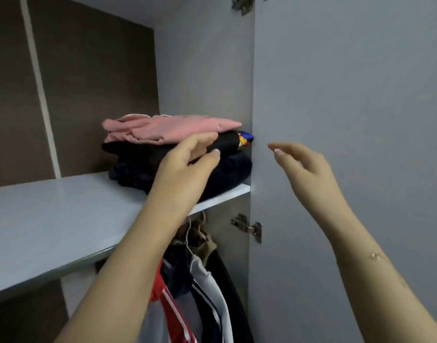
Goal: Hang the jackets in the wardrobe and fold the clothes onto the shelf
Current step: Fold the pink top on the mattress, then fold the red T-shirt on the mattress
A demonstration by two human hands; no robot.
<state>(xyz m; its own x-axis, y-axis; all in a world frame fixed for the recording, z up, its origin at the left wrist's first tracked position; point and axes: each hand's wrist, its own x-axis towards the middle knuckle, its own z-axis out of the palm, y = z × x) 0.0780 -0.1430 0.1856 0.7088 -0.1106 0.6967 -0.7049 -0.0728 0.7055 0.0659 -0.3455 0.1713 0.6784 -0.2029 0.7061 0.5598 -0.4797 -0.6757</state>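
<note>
Pink folded clothing point(172, 128) tops a stack on the grey wardrobe shelf point(63, 206), above a black garment point(227, 142) with a bright print and a navy one point(232, 172), pushed against the right side panel. The person's left hand point(187, 159) rests against the stack's front, fingers relaxed and holding nothing. The right hand point(296, 164) hovers empty, fingers loose, before the open door point(348, 95). Jackets point(202, 288) hang below the shelf.
</note>
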